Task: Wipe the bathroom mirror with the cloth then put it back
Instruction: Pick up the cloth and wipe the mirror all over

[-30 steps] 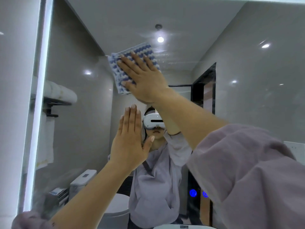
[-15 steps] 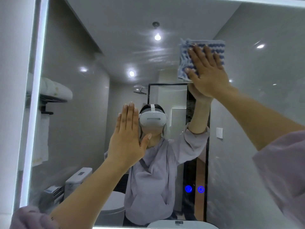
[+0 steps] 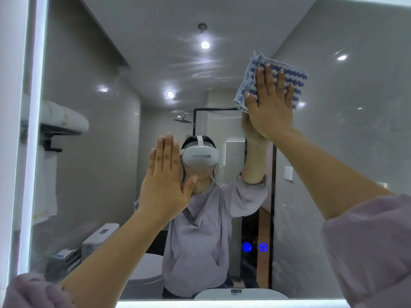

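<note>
The bathroom mirror (image 3: 344, 152) fills the view, edged by a lit white strip. A folded blue-and-white wavy-striped cloth (image 3: 293, 78) is pressed flat against the glass at upper right by my right hand (image 3: 270, 107), fingers spread over it. My left hand (image 3: 165, 185) rests flat on the mirror at centre left, fingers together, holding nothing. Faint streaks show on the glass near the top centre.
The lit mirror frame (image 3: 33, 152) runs down the left side and along the bottom. Two blue touch buttons (image 3: 255, 247) glow low in the glass. The reflection shows a towel rack (image 3: 60, 127), a toilet and a person in a lilac top.
My right hand has swept the cloth across the glass from upper centre-left to upper right and slightly down. My left hand has stayed flat on the mirror.
</note>
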The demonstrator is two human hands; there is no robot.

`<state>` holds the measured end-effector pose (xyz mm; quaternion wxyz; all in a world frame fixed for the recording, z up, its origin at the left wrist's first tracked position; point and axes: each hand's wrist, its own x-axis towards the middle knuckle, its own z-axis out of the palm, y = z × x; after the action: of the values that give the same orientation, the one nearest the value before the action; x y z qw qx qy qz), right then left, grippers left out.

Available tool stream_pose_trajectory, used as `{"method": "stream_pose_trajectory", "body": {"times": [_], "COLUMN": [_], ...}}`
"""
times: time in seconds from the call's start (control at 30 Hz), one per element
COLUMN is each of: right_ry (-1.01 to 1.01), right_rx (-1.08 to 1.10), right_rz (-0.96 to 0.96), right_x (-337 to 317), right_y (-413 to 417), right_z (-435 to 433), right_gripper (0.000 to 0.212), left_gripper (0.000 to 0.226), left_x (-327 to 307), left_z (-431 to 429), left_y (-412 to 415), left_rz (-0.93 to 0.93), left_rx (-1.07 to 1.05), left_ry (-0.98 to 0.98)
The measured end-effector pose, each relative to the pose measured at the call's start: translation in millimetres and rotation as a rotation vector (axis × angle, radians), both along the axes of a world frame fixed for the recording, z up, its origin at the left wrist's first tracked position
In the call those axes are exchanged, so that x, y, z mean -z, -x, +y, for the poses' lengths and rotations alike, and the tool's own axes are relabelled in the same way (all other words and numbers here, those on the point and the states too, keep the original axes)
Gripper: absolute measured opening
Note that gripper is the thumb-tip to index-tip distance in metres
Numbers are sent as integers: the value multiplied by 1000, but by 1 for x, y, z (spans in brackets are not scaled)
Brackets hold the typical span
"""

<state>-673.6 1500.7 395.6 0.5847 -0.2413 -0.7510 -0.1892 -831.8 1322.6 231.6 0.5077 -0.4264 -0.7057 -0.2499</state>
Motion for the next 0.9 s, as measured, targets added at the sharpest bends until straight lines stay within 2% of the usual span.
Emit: {"method": "stream_pose_trajectory", "body": {"times": [0.53, 0.9], "right_ry": [-302, -321], "right_rx": [9, -1], "right_rz": [-286, -299], "right_x": [53, 72], "right_y": [82, 57], "right_z": [-79, -61], "right_gripper": [63, 63], "left_gripper": [85, 86], "left_x": [-1, -3], "left_z": [1, -2], "left_y": [-1, -1], "left_rz": [-5, 2], "left_rx": [-25, -12], "left_ry": [-4, 16]}}
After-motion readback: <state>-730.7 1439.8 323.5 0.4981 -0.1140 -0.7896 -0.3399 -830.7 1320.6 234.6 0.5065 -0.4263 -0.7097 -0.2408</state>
